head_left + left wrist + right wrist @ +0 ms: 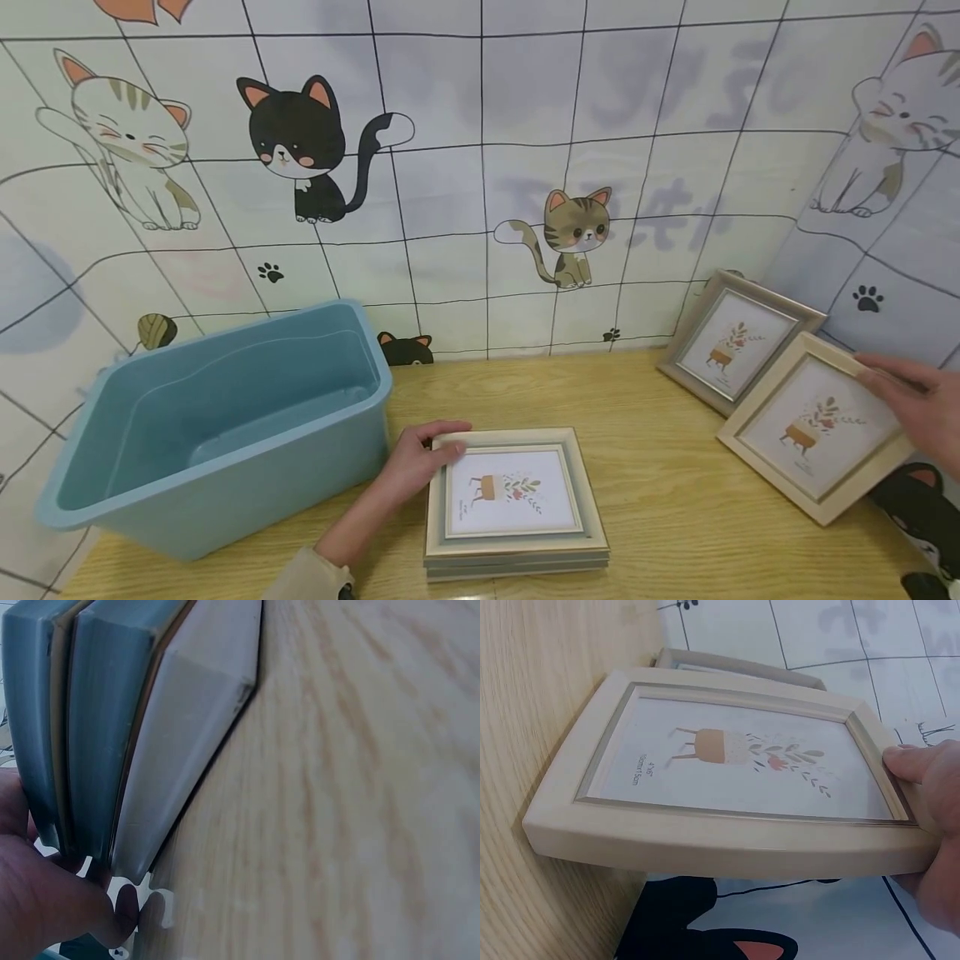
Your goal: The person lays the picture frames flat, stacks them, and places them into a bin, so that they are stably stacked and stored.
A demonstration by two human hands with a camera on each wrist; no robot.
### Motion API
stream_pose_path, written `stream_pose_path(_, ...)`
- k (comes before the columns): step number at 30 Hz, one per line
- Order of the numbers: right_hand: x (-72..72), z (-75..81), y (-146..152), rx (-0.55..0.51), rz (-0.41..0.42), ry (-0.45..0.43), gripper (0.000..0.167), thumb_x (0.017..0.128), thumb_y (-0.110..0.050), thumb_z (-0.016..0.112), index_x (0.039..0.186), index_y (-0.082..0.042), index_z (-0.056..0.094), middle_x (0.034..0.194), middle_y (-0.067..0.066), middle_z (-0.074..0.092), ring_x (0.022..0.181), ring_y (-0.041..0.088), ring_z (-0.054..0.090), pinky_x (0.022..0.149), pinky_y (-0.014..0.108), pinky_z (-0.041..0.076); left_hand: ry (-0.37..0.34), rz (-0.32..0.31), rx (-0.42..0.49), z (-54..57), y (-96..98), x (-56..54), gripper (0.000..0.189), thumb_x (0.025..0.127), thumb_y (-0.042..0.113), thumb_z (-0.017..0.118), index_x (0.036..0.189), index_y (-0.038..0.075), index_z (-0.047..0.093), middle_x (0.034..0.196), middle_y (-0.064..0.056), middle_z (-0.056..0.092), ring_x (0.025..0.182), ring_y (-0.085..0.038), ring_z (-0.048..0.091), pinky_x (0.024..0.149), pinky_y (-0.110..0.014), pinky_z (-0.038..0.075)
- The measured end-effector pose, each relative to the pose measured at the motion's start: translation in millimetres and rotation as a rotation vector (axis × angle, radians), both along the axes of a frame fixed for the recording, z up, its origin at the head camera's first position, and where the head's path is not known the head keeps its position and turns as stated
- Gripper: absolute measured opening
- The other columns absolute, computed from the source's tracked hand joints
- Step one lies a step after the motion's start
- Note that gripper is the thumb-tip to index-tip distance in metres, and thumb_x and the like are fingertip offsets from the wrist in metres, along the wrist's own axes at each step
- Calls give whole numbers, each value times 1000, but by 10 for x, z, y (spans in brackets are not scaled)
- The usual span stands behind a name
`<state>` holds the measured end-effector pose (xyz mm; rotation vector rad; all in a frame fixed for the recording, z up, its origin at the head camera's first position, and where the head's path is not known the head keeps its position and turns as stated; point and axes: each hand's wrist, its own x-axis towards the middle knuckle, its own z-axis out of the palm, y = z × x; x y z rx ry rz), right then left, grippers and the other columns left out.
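A stack of picture frames (517,546) lies on the table, a cream and blue-grey one on top with a flower-pot print. My left hand (414,467) grips its far left corner, thumb over the top frame; in the left wrist view the left hand (60,900) is at the stacked edges. My right hand (918,404) pinches the upper right edge of a cream picture frame (813,425), tilted with its lower edge on the table. In the right wrist view its thumb is on the border. Behind it a taupe picture frame (731,342) leans against the wall.
A blue plastic tub (247,492) stands at the left of the wooden table (637,400). A cat-print wall covering (450,208) runs behind and along the right side. Wood surface lies between the stack and the leaning frames.
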<state>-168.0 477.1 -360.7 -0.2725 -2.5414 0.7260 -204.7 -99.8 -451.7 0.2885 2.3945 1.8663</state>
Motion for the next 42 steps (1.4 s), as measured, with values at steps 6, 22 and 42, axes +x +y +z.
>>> stream_pose_path(6,41,-22,-90,21,63,92,41,110,-15,51,142,10,52,102,23,70,63,-22,40,46,20,44,8,8,3,-1,-25,8,28,93,10,75,121,7,76,127,-11,69,128,-31,54,108,-49,38)
stream_pose_path(22,226,189,-467,-158,175,196,39,108,-18,54,145,-32,55,99,-43,48,69,-18,52,52,13,45,50,52,-98,192,5,61,31,95,16,74,125,9,74,124,-9,70,119,-28,58,104,-53,42)
stream_pose_path(42,263,280,-1930,-1035,703,176,34,100,9,57,123,-8,76,114,-3,74,92,9,72,74,23,58,417,-332,141,976,322,395,43,101,9,65,143,2,58,139,-11,63,130,-25,58,107,-44,45)
